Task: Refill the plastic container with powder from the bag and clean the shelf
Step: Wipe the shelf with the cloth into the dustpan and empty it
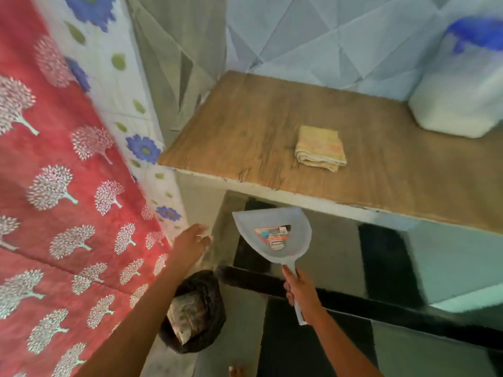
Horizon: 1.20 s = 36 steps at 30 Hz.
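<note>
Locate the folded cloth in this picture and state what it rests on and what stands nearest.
In the head view, the folded cloth lies on the wooden shelf, right of centre, apart from the white plastic container at the far right.

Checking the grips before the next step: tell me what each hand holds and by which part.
Right hand grips the dustpan by its handle. Left hand has something small and white at its fingertips; too blurred to name.
</note>
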Available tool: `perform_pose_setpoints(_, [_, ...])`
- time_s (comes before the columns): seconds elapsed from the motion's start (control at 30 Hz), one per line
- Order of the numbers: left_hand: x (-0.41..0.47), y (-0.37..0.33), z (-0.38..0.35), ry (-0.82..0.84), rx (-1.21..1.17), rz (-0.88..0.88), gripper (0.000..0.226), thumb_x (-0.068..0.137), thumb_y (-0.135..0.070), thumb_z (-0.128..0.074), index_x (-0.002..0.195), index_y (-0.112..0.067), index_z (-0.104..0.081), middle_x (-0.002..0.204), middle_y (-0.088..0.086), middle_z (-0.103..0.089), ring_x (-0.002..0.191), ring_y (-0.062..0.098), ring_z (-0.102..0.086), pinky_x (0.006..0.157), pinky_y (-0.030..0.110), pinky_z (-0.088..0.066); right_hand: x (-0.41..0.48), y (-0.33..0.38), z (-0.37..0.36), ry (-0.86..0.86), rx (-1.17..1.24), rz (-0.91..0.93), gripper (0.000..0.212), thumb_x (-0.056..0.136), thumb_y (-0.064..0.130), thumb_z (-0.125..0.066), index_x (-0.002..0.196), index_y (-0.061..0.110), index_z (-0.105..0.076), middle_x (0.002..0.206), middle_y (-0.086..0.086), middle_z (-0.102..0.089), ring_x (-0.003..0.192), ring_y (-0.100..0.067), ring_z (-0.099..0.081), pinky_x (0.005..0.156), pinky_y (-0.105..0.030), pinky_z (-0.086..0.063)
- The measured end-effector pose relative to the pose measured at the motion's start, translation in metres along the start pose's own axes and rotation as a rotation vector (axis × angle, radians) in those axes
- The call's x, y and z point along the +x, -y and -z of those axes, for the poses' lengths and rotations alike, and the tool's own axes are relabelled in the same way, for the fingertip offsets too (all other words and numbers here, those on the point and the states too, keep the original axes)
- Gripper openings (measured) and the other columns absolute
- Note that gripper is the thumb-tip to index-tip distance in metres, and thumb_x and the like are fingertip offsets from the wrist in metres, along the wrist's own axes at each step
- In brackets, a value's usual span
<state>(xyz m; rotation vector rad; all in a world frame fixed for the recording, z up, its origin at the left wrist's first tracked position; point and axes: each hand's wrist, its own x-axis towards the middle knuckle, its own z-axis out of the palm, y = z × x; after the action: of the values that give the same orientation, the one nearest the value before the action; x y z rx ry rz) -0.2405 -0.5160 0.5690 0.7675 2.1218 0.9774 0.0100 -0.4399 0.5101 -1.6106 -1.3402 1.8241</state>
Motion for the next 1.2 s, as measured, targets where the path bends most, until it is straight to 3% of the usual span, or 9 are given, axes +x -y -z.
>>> perform_pose_setpoints(0.17, [-0.019, -0.072, -0.023, 0.068, 0.156, -0.277, 0.027, 0.088, -0.011, -0.058, 0.115, -0.009, -0.061, 0.122, 0.009, -0.061, 0.115, 0.026, -0.057, 0.1, 0.031, -0.039, -0.024, 0.017, 0.052, -0.105, 0.032, 0.005, 0.033, 0.09, 0.036, -0.056, 0.067, 0.014, -0.048, 0.043, 0.005, -0.042, 0.035, -0.006, -0.035, 0.039, -0.018, -0.034])
perform_pose_setpoints(0.3, [-0.014, -0.144, -0.054, 0.148, 0.309, -0.488, 0.025, 0.093, -0.011, -0.052, 0.116, -0.005, -0.059, 0.121, 0.013, -0.061, 0.094, 0.013, -0.058, 0.091, 0.025, -0.041, -0.033, 0.03, 0.097, -0.232, 0.056, 0.06, 0.037, 0.09, 0.036, -0.055, 0.062, 0.014, -0.048, 0.043, 0.004, -0.042, 0.034, -0.006, -0.037, 0.039, -0.018, -0.035])
perform_pose_setpoints(0.47, [0.015, -0.211, -0.106, 0.137, 0.369, -0.63, 0.027, 0.09, -0.028, -0.054, 0.111, -0.013, -0.061, 0.114, 0.007, -0.065, 0.108, 0.026, -0.059, 0.087, 0.027, -0.04, -0.015, 0.042, 0.143, -0.342, 0.117, 0.031, 0.041, 0.089, 0.037, -0.058, 0.057, 0.014, -0.047, 0.042, 0.004, -0.04, 0.038, -0.008, -0.038, 0.041, -0.018, -0.035])
perform_pose_setpoints(0.67, [0.082, -0.268, -0.185, 0.072, 0.581, -0.516, 0.051, 0.091, -0.048, -0.044, 0.134, -0.021, -0.042, 0.143, 0.008, -0.044, 0.128, 0.032, -0.044, 0.107, 0.042, -0.033, 0.025, 0.05, 0.199, -0.334, 0.177, -0.002, 0.037, 0.087, 0.036, -0.06, 0.061, 0.013, -0.048, 0.043, 0.003, -0.039, 0.035, -0.008, -0.036, 0.04, -0.02, -0.034])
perform_pose_setpoints(0.8, [0.11, -0.297, -0.219, -0.016, 0.717, -0.331, 0.075, 0.084, -0.064, -0.045, 0.145, -0.03, -0.017, 0.157, 0.013, -0.01, 0.142, 0.041, -0.014, 0.112, 0.057, -0.016, 0.039, 0.044, 0.217, -0.215, 0.134, -0.025, 0.02, 0.09, 0.032, -0.058, 0.083, 0.014, -0.054, 0.043, 0.004, -0.043, 0.033, -0.006, -0.038, 0.038, -0.019, -0.037])
perform_pose_setpoints(0.9, [0.136, -0.301, -0.231, -0.037, 0.744, -0.191, 0.09, 0.078, -0.071, -0.046, 0.146, -0.034, -0.002, 0.157, 0.017, 0.005, 0.143, 0.045, -0.003, 0.111, 0.064, -0.007, 0.047, 0.033, 0.221, -0.172, 0.148, -0.072, 0.018, 0.089, 0.033, -0.059, 0.087, 0.015, -0.053, 0.048, 0.003, -0.047, 0.035, -0.006, -0.041, 0.039, -0.02, -0.038])
perform_pose_setpoints(1.0, [0.157, -0.288, -0.236, -0.041, 0.829, -0.132, 0.085, 0.079, -0.069, -0.048, 0.144, -0.036, -0.004, 0.155, 0.023, -0.001, 0.14, 0.047, -0.011, 0.109, 0.065, -0.012, 0.051, 0.026, 0.223, -0.134, 0.164, -0.079, 0.02, 0.089, 0.031, -0.058, 0.084, 0.013, -0.052, 0.049, 0.002, -0.048, 0.035, -0.007, -0.042, 0.039, -0.02, -0.039])
perform_pose_setpoints(1.13, [0.164, -0.296, -0.224, -0.075, 0.768, -0.212, 0.069, 0.084, -0.037, -0.06, 0.143, -0.029, -0.025, 0.142, 0.024, -0.035, 0.127, 0.044, -0.039, 0.103, 0.052, -0.038, 0.05, 0.025, 0.219, -0.136, 0.184, -0.034, 0.018, 0.09, 0.027, -0.057, 0.081, 0.012, -0.052, 0.049, 0.002, -0.048, 0.037, -0.007, -0.042, 0.041, -0.02, -0.04])
perform_pose_setpoints(1.2, [0.164, -0.297, -0.214, -0.07, 0.736, -0.263, 0.062, 0.084, -0.035, -0.059, 0.14, -0.029, -0.033, 0.137, 0.02, -0.047, 0.123, 0.04, -0.047, 0.099, 0.046, -0.044, 0.049, 0.025, 0.214, -0.135, 0.186, -0.005, 0.018, 0.09, 0.026, -0.057, 0.083, 0.011, -0.052, 0.051, 0.002, -0.048, 0.038, -0.007, -0.043, 0.041, -0.02, -0.04])
